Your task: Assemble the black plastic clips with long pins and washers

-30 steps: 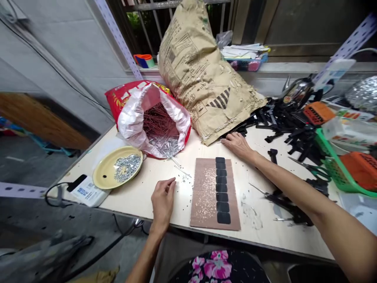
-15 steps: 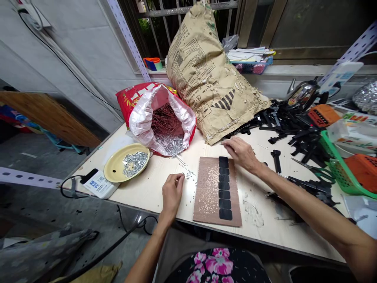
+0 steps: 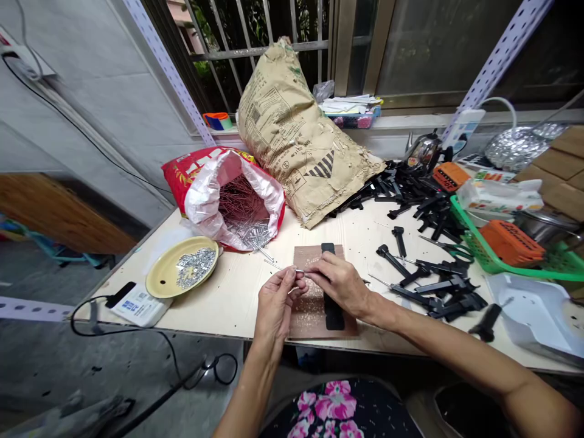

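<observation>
I am watching from far away, and the big change is that the two hands have come together. A moment ago the right hand (image 3: 342,283) was up by the low edge of the sack (image 3: 296,140), and the left hand (image 3: 276,298) was on the table (image 3: 235,304), apart from it. Now they meet, with a thin, shiny pin (image 3: 299,271) between their tips. The left thumb and finger pinch one end. The right fingers are bunched close at the other end and seem to pinch it too. I can't tell if it is one piece or two. The pin looks to be up off the table, by the left side of the brown board (image 3: 303,331), but I can't tell how high. The right hand now hides most of the black row (image 3: 335,319) on the board; I see just its far and near ends. To me, this means the work has moved to the fingertips and needs both hands at once. The plate (image 3: 157,267) of small metal bits and the red bag (image 3: 182,173) of pins sit off to the left, with no hand on them.
</observation>
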`<action>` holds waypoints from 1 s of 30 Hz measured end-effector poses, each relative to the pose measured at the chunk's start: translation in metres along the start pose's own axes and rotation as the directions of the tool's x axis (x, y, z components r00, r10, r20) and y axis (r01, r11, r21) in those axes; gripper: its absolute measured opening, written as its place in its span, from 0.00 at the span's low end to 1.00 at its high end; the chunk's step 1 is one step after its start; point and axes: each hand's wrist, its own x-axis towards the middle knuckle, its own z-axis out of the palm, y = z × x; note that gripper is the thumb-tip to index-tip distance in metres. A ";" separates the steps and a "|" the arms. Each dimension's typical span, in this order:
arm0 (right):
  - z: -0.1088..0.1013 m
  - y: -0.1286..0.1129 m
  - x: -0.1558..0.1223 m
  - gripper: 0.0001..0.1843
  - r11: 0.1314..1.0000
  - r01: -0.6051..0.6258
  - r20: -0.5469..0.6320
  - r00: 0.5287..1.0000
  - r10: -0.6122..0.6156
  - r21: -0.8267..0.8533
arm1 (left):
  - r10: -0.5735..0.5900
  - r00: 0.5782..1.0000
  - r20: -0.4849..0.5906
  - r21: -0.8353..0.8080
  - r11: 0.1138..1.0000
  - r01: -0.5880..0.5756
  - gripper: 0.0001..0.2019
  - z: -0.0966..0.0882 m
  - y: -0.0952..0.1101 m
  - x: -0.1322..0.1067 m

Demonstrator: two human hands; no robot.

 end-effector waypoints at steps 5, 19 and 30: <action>-0.003 0.000 -0.005 0.12 0.997 -0.011 0.009 1.000 0.012 -0.071 | 0.067 0.998 0.015 0.104 0.992 -0.068 0.15 0.004 -0.002 -0.003; -0.015 -0.001 -0.012 0.11 0.981 -0.184 0.080 0.979 0.189 -0.064 | 0.222 0.973 0.065 0.481 0.847 -0.225 0.15 -0.002 -0.014 0.005; -0.006 0.006 -0.025 0.11 0.971 -0.161 0.070 0.982 0.176 -0.178 | 0.210 0.974 0.091 0.540 0.811 -0.225 0.16 -0.005 -0.018 0.010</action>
